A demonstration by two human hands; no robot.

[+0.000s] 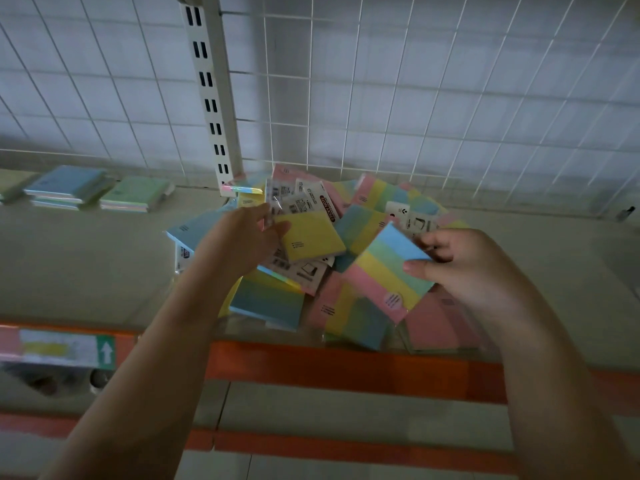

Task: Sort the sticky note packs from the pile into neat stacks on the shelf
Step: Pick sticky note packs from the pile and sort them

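A loose pile of sticky note packs [367, 206] lies in the middle of the shelf [86, 271], pastel pink, yellow, green and blue. My right hand [460, 268] pinches the blue corner of a striped four-colour pack [384, 275] and holds it tilted just above the pile. My left hand [242, 240] reaches over the pile's left side and holds the edge of a yellow pack [311, 240]. At the back left stand two short stacks, a blue-topped stack [65, 187] and a green-topped stack [136, 195].
A white wire grid [415, 98] backs the shelf, with a slotted white upright post [211, 98] behind the pile. An orange front rail [346, 365] carries a label strip [59, 348] with a green arrow. A lower shelf shows beneath.
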